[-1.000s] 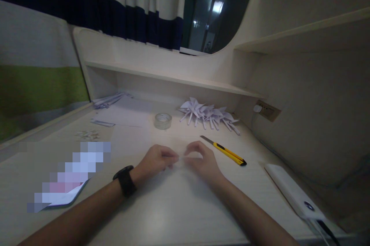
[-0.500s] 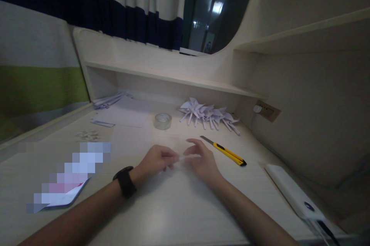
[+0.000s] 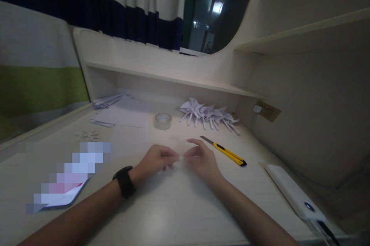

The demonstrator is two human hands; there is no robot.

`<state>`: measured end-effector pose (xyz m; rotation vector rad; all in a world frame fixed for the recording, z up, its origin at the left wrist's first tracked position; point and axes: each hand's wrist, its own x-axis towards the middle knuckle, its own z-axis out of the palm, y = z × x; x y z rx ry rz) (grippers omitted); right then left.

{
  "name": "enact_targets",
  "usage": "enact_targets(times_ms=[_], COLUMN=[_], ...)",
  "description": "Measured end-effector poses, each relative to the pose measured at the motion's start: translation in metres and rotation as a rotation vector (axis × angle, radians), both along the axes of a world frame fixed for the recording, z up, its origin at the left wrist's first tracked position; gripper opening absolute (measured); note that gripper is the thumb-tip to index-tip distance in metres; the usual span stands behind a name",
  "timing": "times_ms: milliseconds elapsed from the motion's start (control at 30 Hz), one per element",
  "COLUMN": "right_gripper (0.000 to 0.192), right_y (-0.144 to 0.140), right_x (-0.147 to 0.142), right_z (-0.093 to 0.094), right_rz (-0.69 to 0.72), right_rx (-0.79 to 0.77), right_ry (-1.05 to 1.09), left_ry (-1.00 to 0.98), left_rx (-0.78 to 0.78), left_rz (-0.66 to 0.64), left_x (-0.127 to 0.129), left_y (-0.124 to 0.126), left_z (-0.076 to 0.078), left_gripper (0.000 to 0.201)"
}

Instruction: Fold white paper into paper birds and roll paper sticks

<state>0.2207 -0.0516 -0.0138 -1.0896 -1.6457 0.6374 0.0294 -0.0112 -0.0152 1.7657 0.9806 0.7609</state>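
My left hand (image 3: 160,158), with a dark watch (image 3: 125,182) on its wrist, pinches a small white piece of paper (image 3: 181,158) over the middle of the desk. From the other side, my right hand (image 3: 203,160) closes thumb and finger on the same piece, its index finger raised. Most of the piece is hidden by my fingertips, so its shape is hard to make out. To the right of my right hand lies a yellow utility knife (image 3: 228,153), blade out. Beyond my hands stands a roll of clear tape (image 3: 162,122).
Several paper pinwheels (image 3: 206,113) lie at the back. Paper sheets (image 3: 124,111), folded strips (image 3: 108,100) and a pile of small white bits (image 3: 88,135) are at the left. A blurred-out phone (image 3: 66,196) lies front left, a white power strip-like box (image 3: 293,192) at right.
My right thumb and finger have closed in on the small white piece of paper. My left hand has stayed almost still.
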Motion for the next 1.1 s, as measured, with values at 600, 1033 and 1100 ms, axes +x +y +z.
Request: enact_targets(times_ms=[600, 1033, 1100], right_gripper=[0.045, 0.045, 0.046], right_y=[-0.0026, -0.001, -0.0001], right_x=[-0.0033, -0.0024, -0.0017], right_z=[0.0051, 0.0021, 0.0009], right_rz=[-0.021, -0.003, 0.013], right_rx=[-0.007, -0.017, -0.024], right_ry=[0.005, 0.016, 0.027], left_ry=[-0.012, 0.014, 0.02], left_rx=[-0.012, -0.023, -0.019], left_rz=[0.007, -0.028, -0.021], left_x=[-0.0011, 0.0001, 0.0003], left_y=[0.0014, -0.0013, -0.0015], left_z=[-0.0034, 0.0001, -0.0008], left_gripper=[0.035, 0.038, 0.039])
